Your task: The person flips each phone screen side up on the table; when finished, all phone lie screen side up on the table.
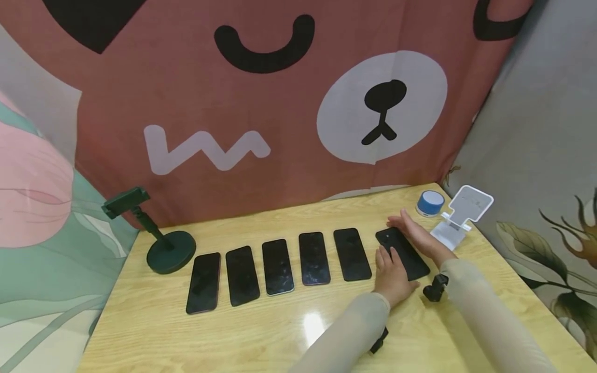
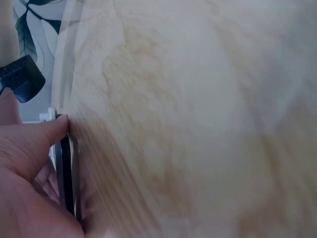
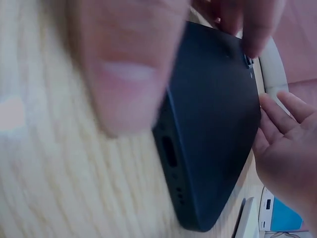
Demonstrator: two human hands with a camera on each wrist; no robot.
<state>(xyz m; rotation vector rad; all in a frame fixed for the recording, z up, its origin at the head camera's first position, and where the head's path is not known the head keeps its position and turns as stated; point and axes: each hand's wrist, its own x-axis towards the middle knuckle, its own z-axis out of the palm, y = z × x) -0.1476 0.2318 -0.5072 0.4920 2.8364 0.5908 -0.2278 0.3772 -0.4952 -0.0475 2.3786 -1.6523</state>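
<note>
A black smartphone [image 1: 404,254] lies at the right end of a row, with its back and camera lenses facing up. My left hand [image 1: 393,274] grips it from the near left, fingertips over the camera-side edge and thumb at the lower end. In the right wrist view that thumb [image 3: 131,84] is close in front of the phone's port end. Along the far long edge, my right hand [image 1: 420,237] touches the phone with its fingers extended. The left wrist view shows the phone [image 2: 67,173] edge-on beside the left hand [image 2: 29,173].
Several dark phones [image 1: 314,258] lie in a slanting row on the wooden table [image 1: 261,336]. At the left stands a dark green phone stand [image 1: 170,252]. Behind my right hand are a blue and white round object [image 1: 430,202] and a white phone stand [image 1: 470,203].
</note>
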